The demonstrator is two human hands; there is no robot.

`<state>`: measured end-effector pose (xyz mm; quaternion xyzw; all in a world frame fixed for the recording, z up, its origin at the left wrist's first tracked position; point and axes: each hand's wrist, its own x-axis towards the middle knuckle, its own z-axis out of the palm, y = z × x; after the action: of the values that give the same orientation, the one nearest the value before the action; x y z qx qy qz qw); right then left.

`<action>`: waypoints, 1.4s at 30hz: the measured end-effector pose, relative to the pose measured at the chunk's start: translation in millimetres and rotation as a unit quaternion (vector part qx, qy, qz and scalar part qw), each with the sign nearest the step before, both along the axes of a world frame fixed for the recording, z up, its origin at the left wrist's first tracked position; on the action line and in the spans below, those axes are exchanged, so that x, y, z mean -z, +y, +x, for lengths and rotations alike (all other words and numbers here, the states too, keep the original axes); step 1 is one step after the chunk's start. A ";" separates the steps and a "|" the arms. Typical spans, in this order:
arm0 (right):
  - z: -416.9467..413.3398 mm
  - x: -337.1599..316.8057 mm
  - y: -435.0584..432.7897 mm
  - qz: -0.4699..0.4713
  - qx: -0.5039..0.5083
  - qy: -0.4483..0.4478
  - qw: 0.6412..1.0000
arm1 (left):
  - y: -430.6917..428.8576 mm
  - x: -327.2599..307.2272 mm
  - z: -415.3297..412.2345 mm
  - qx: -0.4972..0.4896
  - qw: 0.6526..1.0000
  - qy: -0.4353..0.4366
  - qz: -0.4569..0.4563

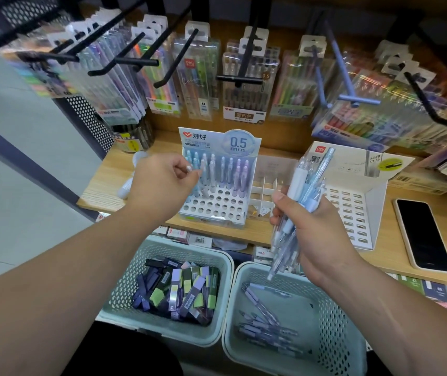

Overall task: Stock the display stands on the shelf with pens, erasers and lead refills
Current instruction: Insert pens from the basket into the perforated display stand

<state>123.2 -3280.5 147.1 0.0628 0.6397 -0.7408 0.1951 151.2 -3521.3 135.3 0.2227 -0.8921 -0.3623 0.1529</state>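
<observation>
My left hand reaches to the left side of the white pen stand and pinches the top of a pale pen standing there. Several pastel blue and purple pens fill the stand's back rows, while the front holes are bare. In front of the lead refill stand, whose slots hold nothing, my right hand grips a bundle of blue and white pens. Below the shelf, the left basket holds lead refill boxes. The right basket holds loose purple pens.
A clear divided stand sits between the two display stands. A phone lies on the wooden shelf at the right. Pen packs hang on black hooks above. Boxed stock lines the lower shelf edge.
</observation>
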 end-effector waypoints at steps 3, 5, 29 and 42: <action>0.4 -0.6 2.0 -0.005 -0.003 -0.001 1.000 | 3.0 4.9 -4.8 0.002 0.997 0.004 -0.080; -0.5 -0.7 4.1 -0.006 0.000 -0.002 1.000 | 3.6 9.5 -7.3 0.006 0.995 0.007 -0.096; -5.2 -11.1 18.2 -0.012 -0.056 -0.034 0.998 | 43.9 1.5 -18.2 0.050 0.998 -0.009 0.024; 9.0 -10.9 3.8 0.064 -0.182 0.016 0.981 | 86.6 -18.4 0.0 0.186 0.913 -0.056 0.360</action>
<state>132.2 -3276.7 158.1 -0.0540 0.6897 -0.6512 0.3119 151.2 -3434.7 153.7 0.1130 -0.7335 -0.6677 -0.0579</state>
